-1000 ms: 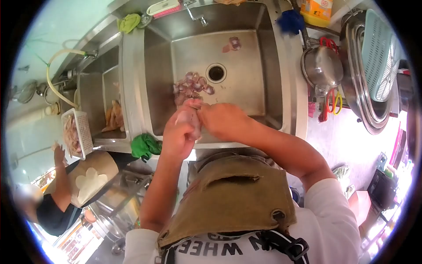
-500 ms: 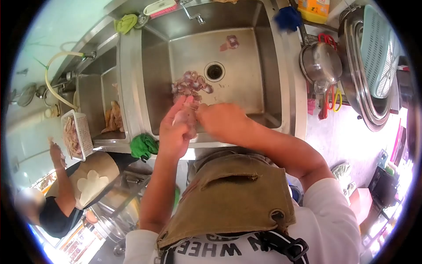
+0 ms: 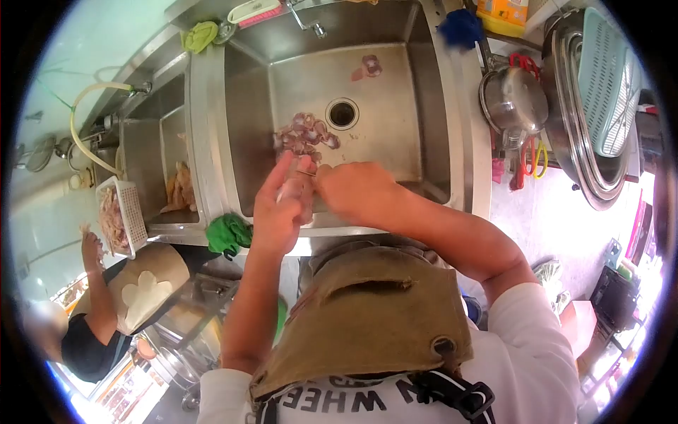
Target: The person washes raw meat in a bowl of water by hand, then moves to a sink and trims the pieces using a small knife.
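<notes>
Over the front of the steel sink (image 3: 395,134), my left hand (image 3: 279,212) is closed around a pale pinkish piece of raw meat (image 3: 304,201), mostly covered by the fingers. My right hand (image 3: 357,192) is a fist right beside it, knuckles up. A thin dark strip (image 3: 307,172), perhaps a small blade, shows between the two hands; what the right fist grips is hidden. Just beyond my left fingertips lies a pile of purple-red raw gizzards (image 3: 305,131) with whitish membrane. Another dark red piece (image 3: 371,66) sits alone near the back of the sink.
The drain (image 3: 342,114) is mid-sink, below a tap (image 3: 319,30). A green cloth (image 3: 229,234) hangs at the front left rim. At left, a co-worker's hand (image 3: 92,251) is beside a white basket (image 3: 123,218) of meat. Pots (image 3: 519,102) and trays hang right.
My hands stay together over the sink with only slight finger and wrist movement. The left fingers cover more of the pale piece. The pile has not visibly changed.
</notes>
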{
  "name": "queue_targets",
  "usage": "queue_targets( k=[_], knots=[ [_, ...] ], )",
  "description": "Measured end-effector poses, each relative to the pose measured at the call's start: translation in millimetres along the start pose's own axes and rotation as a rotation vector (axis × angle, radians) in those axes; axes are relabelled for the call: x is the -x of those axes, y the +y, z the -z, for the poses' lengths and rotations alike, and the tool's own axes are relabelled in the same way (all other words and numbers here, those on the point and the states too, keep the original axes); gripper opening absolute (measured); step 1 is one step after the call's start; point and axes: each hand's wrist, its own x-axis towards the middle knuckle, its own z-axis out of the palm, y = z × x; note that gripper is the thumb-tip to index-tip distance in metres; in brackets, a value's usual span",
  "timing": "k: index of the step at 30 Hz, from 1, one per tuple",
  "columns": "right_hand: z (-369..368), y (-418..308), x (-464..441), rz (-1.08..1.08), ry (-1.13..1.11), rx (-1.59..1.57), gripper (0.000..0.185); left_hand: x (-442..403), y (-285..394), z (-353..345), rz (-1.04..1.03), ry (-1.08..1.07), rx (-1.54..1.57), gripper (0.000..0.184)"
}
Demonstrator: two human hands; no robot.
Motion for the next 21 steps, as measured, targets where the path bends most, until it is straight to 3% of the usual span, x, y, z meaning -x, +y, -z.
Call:
queue_targets(
  k=[10, 13, 21],
  knots=[
    [10.6, 11.3, 1.8, 0.096, -0.051, 0.104, 0.019, -1.6, -0.1, 2.6, -0.056, -0.08, -0.036, 0.085],
    [9.8, 5.0, -1.4, -0.035, -0.103, -0.026, 0.022, 1.5, 3.0, -1.2, -0.031, -0.08, 0.073, 0.085],
    [0.8, 1.4, 5.8, 0.095, -0.085, -0.023, 0.028, -5.7, 2.0, 2.5, -0.017, -0.062, 0.165, 0.08]
  ],
)
